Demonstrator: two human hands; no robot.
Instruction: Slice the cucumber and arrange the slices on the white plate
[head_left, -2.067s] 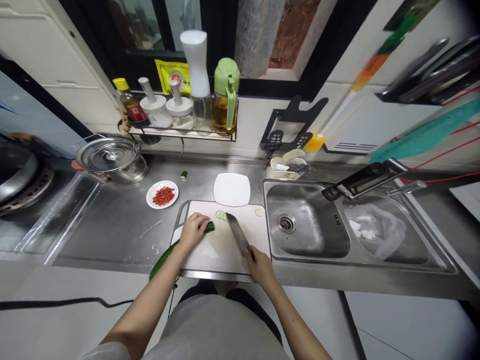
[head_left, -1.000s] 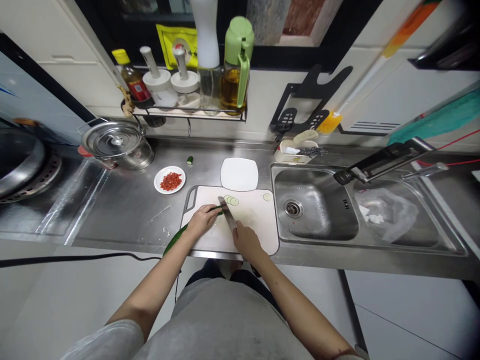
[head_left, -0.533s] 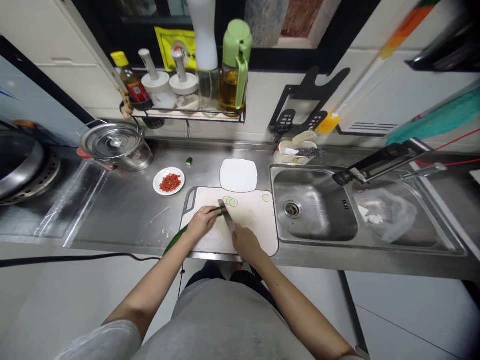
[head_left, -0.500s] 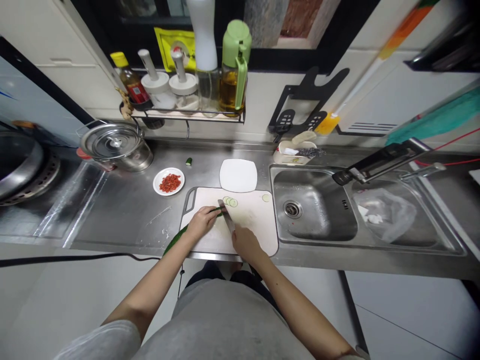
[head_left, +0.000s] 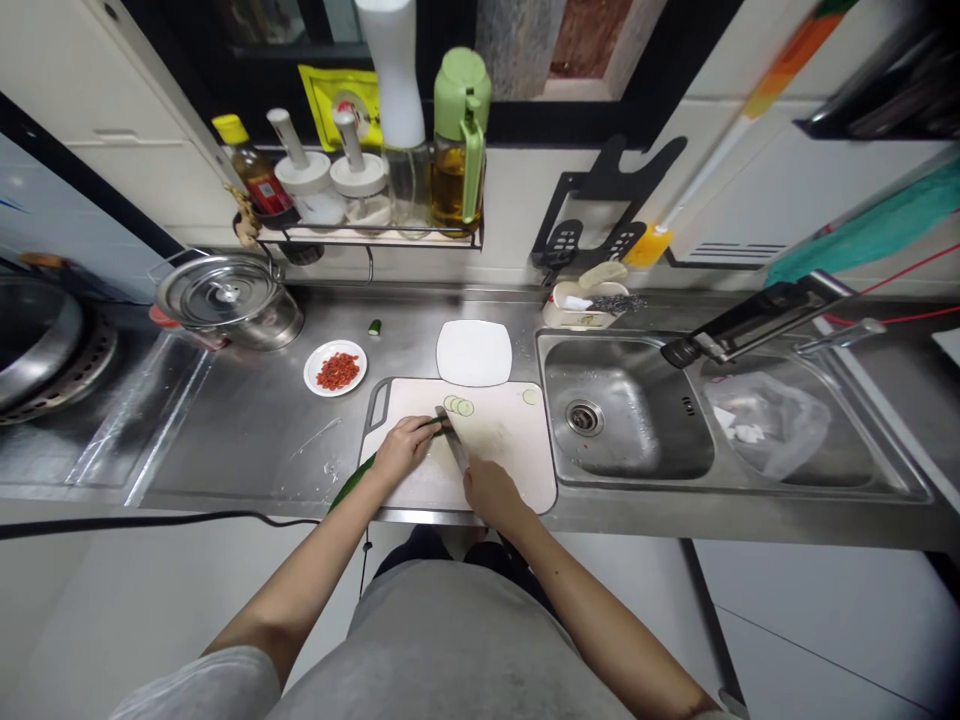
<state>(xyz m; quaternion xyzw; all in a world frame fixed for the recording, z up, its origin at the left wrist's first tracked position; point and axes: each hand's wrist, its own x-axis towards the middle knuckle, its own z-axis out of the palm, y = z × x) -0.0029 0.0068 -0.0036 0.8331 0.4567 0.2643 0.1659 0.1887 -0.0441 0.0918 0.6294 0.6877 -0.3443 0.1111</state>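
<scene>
My left hand (head_left: 403, 447) is closed over a long green cucumber (head_left: 351, 484), whose far end pokes out past my left forearm. In my right hand (head_left: 491, 490) is a kitchen knife (head_left: 455, 442), its blade angled away from me and lying against the cucumber's cut end. Both hands work over a pale cutting board (head_left: 499, 450) with a grey rim. Several thin cucumber slices (head_left: 458, 406) overlap just beyond the blade, and a single slice (head_left: 529, 397) lies near the board's far right corner.
Behind the board rests a white square plate (head_left: 474, 352). Left of it are a cucumber stub (head_left: 374, 327), a small dish of chopped red pieces (head_left: 335, 369) and a lidded steel pot (head_left: 231, 300). A double sink (head_left: 626, 410) adjoins on the right. A condiment shelf (head_left: 367, 235) hangs above.
The camera view has shifted slightly. My hands, the knife and the cucumber keep nearly the same places on the board, with no clear change in the slices.
</scene>
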